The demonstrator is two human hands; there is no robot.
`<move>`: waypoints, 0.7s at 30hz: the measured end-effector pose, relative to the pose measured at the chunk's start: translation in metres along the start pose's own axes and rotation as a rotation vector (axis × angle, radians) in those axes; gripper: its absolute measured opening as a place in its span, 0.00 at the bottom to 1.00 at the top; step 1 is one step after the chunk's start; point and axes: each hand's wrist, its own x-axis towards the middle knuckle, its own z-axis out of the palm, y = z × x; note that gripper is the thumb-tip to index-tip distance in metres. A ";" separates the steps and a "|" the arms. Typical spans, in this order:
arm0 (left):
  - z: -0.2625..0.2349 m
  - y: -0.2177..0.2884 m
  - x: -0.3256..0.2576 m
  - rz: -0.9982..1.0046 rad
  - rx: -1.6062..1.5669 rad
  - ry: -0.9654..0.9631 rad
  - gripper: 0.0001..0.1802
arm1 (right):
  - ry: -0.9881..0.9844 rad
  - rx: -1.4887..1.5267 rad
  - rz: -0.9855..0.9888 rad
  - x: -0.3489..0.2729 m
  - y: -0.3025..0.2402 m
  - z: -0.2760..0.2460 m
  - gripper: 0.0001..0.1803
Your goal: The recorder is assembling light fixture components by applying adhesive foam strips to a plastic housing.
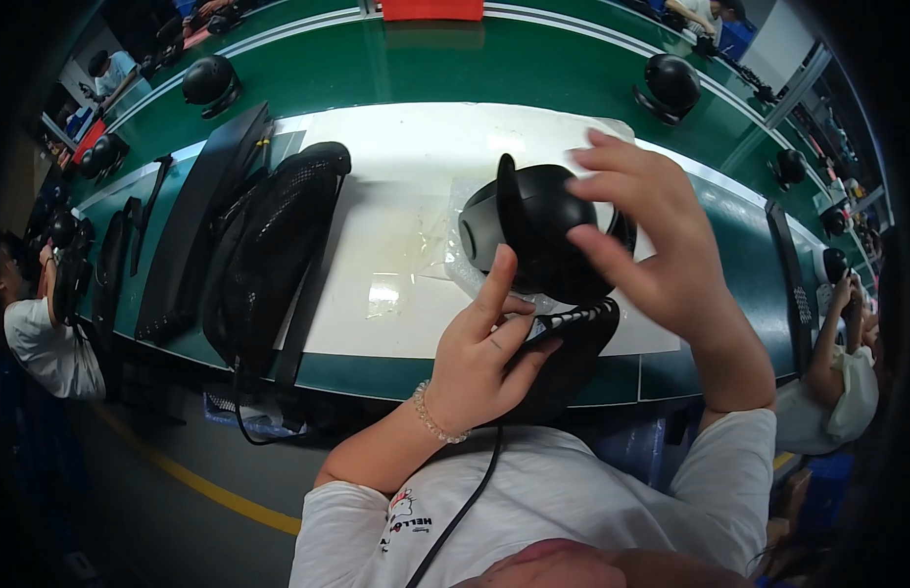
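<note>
On a white sheet (377, 235) in front of me sits a rounded black and grey shell (548, 201), with a curved black piece (511, 201) standing up across it. Clear bubble wrap (465, 265) lies under the shell. My left hand (484, 358) grips a black curved panel with a perforated edge (577, 367), its thumb raised beside the shell. Spread fingers show on my right hand (651, 230), slightly blurred above the shell's right side. It holds nothing, and I cannot tell whether its fingertips touch the shell.
Black mesh-covered parts (279, 235) and a long black panel (205, 216) lie to the left. Round black units (210, 83) stand along the green conveyor surface (416, 69). Other people (48, 328) work at both sides. A red bin (432, 10) is at the far edge.
</note>
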 end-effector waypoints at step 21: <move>0.001 0.002 0.002 0.046 0.064 -0.024 0.13 | 0.225 0.513 0.438 -0.031 0.076 0.024 0.07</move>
